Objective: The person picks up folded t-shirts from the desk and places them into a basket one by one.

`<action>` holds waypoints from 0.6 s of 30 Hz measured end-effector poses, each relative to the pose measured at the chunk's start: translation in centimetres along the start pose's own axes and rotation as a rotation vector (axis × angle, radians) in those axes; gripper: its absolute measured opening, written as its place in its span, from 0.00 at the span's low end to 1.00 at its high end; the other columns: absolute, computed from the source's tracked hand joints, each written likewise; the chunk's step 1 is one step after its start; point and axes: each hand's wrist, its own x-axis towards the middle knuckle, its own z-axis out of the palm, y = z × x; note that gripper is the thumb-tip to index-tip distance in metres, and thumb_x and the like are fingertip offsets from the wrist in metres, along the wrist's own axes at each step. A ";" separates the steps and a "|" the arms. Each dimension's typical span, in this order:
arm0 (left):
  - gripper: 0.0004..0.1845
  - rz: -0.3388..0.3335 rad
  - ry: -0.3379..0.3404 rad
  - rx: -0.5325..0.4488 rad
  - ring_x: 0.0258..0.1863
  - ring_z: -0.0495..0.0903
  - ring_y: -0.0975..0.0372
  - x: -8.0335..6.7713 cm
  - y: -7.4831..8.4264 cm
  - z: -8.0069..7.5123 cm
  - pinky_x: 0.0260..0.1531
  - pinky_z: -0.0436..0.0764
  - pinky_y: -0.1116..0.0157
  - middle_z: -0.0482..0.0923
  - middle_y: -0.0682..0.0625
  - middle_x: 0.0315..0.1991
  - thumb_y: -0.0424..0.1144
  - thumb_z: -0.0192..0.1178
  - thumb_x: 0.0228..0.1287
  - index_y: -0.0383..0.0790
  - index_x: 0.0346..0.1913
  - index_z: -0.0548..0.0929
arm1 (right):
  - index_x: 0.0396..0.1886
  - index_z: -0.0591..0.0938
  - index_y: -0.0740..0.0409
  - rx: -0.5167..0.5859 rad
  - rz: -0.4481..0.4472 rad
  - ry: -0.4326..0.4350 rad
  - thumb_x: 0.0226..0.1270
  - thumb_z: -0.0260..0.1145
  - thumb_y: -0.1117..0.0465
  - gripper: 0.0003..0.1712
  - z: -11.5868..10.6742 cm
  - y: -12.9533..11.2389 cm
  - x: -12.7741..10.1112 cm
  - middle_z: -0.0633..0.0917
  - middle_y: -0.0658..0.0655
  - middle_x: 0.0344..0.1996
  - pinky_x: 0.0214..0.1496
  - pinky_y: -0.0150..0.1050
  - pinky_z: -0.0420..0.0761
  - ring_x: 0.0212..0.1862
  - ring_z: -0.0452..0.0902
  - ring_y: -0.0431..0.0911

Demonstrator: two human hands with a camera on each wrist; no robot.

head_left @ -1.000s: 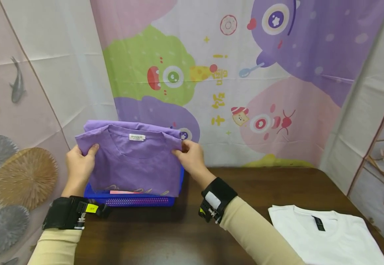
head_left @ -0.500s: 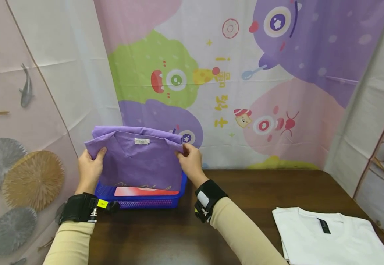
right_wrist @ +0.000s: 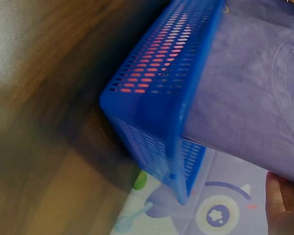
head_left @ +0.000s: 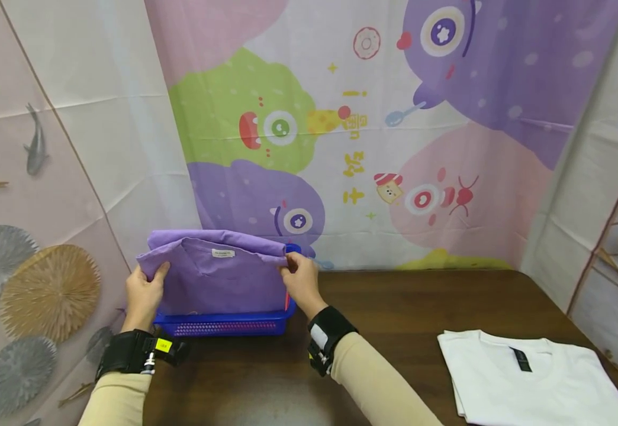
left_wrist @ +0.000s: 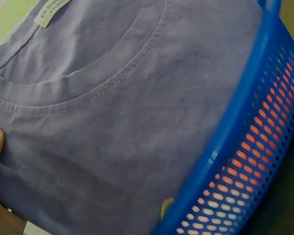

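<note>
Head view: a folded purple T-shirt point(head_left: 218, 278) is held over a blue perforated basket point(head_left: 224, 326) at the far left of the dark wooden counter point(head_left: 405, 331). The shirt's lower part is already inside the basket; its collar edge is uppermost and tilted back toward the cartoon backdrop point(head_left: 341, 118). A white neck label point(head_left: 223, 253) faces the person. The shirt's long axis runs left to right, in line with the basket's long side.

Left hand point(head_left: 145, 290): grip closed on the shirt's upper left corner, thumb on the near face, fingers behind. The left wrist view shows a thumb tip pressed on the purple cloth below the stitched neckline, the basket wall just beside.

Right hand point(head_left: 299, 281): grip pinching the upper right corner of the shirt, close by the basket's right rim. In the right wrist view only the edge of the hand shows at the frame corner, so finger placement there is hard to make out.

Through the basket's holes something red-pink shows under the shirt; what it is cannot be told.

A folded white T-shirt point(head_left: 538, 378) lies flat on the counter at near right, well apart from the basket, collar pointing away from the person.
</note>
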 end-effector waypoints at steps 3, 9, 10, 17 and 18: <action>0.19 -0.038 -0.028 0.052 0.29 0.62 0.88 -0.3 -0.6 -0.3 0.37 0.65 0.80 0.81 0.35 0.48 0.42 0.59 0.66 0.27 0.50 0.78 | 0.33 0.84 0.69 -0.008 0.005 -0.006 0.56 0.67 0.71 0.06 0.2 0.3 -0.3 0.87 0.65 0.28 0.31 0.28 0.75 0.29 0.78 0.45; 0.21 -0.080 -0.056 0.094 0.42 0.75 0.66 -0.8 -1.5 -0.5 0.46 0.70 0.67 0.78 0.30 0.53 0.43 0.56 0.68 0.26 0.51 0.76 | 0.34 0.85 0.67 -0.042 0.027 -0.006 0.55 0.67 0.70 0.06 0.7 0.7 -0.7 0.88 0.63 0.28 0.33 0.30 0.77 0.30 0.80 0.46; 0.21 -0.074 -0.055 0.104 0.44 0.76 0.59 -0.8 -1.7 -0.5 0.47 0.70 0.63 0.78 0.28 0.52 0.43 0.56 0.68 0.25 0.51 0.76 | 0.34 0.85 0.67 -0.041 0.039 -0.008 0.55 0.67 0.70 0.06 0.8 0.8 -0.8 0.88 0.63 0.28 0.33 0.30 0.77 0.30 0.80 0.46; 0.19 -0.068 -0.080 0.154 0.45 0.77 0.48 -1.5 -2.6 -0.5 0.44 0.72 0.64 0.79 0.26 0.50 0.39 0.56 0.67 0.22 0.48 0.77 | 0.34 0.85 0.67 -0.041 0.078 -0.015 0.54 0.68 0.71 0.07 1.2 1.6 -1.4 0.89 0.64 0.30 0.34 0.34 0.81 0.31 0.83 0.48; 0.19 -0.064 -0.088 0.160 0.45 0.77 0.49 -1.6 -2.7 -0.5 0.43 0.71 0.65 0.79 0.26 0.49 0.39 0.56 0.67 0.22 0.48 0.77 | 0.34 0.86 0.67 -0.045 0.093 -0.017 0.54 0.68 0.70 0.07 1.2 1.7 -1.5 0.89 0.63 0.30 0.35 0.34 0.81 0.31 0.83 0.48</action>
